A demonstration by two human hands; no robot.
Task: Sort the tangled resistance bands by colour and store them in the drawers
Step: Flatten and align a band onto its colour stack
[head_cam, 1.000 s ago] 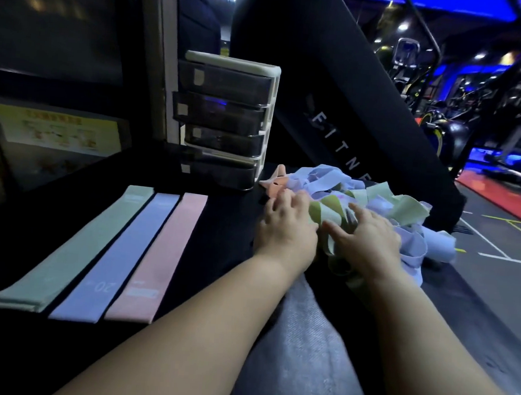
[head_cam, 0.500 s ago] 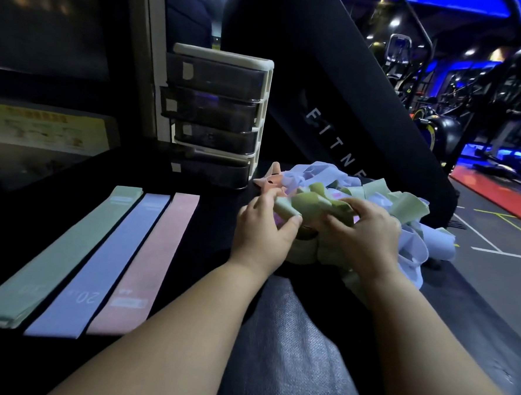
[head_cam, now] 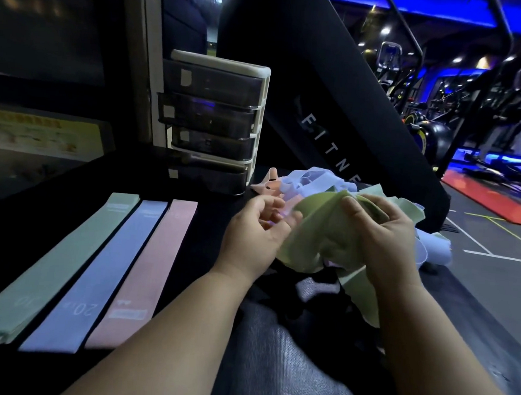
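A tangled heap of green, lilac and pink resistance bands (head_cam: 312,185) lies on the dark surface right of centre. My right hand (head_cam: 385,235) grips a light green band (head_cam: 318,231) lifted off the heap toward me. My left hand (head_cam: 254,230) pinches the same green band at its left edge, fingers curled. Three flat bands lie side by side on the left: green (head_cam: 57,264), lilac (head_cam: 96,275), pink (head_cam: 148,270). A small drawer unit (head_cam: 215,118) with dark translucent drawers stands behind, its drawers shut or nearly shut.
A slanted black gym machine upright (head_cam: 335,95) rises right behind the heap. The dark platform (head_cam: 273,366) drops to the gym floor (head_cam: 492,272) on the right. A yellow poster (head_cam: 40,132) leans at the far left. Exercise machines stand far right.
Both hands have pulled a green band up out of the heap and toward me, spreading it between them; a second ago they rested on the pile.
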